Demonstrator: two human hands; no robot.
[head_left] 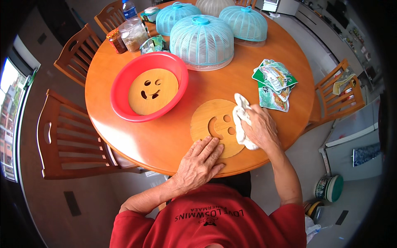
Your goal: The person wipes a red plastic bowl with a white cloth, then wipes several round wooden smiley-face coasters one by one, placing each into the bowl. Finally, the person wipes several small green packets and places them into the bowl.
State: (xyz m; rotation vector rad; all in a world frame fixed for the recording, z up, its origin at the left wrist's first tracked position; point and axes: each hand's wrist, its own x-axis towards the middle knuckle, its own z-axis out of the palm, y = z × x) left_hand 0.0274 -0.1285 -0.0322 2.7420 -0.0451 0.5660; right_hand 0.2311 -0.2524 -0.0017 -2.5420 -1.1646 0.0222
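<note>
A round wooden trivet with a cut-out smiling face lies flat near the table's front edge. Over its near left part rests my left hand, palm down with the fingers stretched out. My right hand grips a white cloth, pressing it against the trivet's right side. Part of the cloth is hidden under that hand. To the left stands a red plastic basin, and a second smiley trivet leans inside it.
Green food packets are piled at the right. Blue mesh food covers stand at the back, beside a clear jar, a red-lidded jar and a water bottle. Wooden chairs surround the round table.
</note>
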